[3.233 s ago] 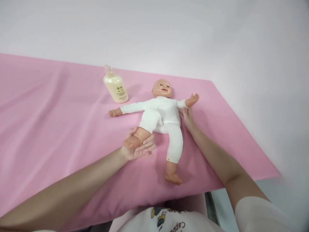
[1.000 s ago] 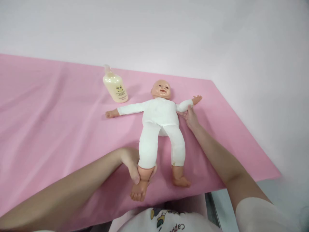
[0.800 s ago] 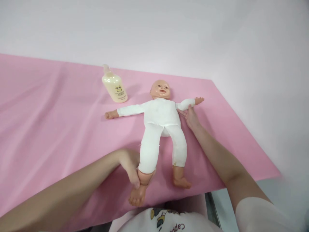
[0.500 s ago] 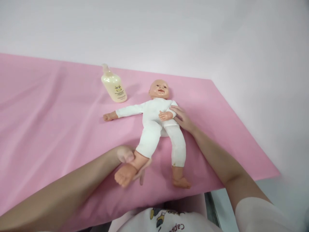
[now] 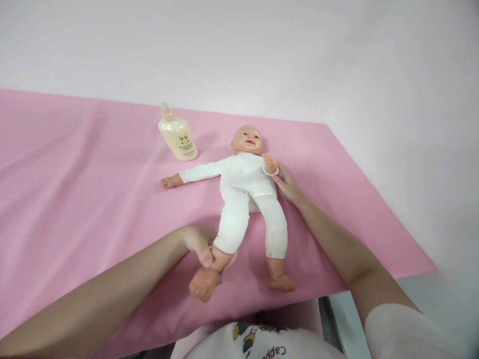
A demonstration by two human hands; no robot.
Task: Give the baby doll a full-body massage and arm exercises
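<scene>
A baby doll (image 5: 245, 174) with a bare plastic head and a white cloth body lies on its back, head away from me. My left hand (image 5: 205, 252) is closed around the doll's lower leg (image 5: 223, 255), just above the foot, with the fingers passing underneath. My right hand (image 5: 287, 182) grips the doll's bent arm at its side. Most of its fingers are hidden behind that arm, whose small plastic hand (image 5: 270, 163) points up near the shoulder. The doll's other arm (image 5: 200, 172) stretches out sideways. Its other leg (image 5: 276, 229) lies on the cloth, untouched.
A pale yellow pump bottle (image 5: 178, 137) with a printed label stands left of the doll's head. Pink cloth (image 5: 93, 189) covers the table, with its front edge close to my body. A white wall (image 5: 239, 55) rises behind the table.
The doll's bent arm has turned up from its belly toward its shoulder, with my right hand now behind it. My left hand has shifted the doll's foot slightly right and toward me.
</scene>
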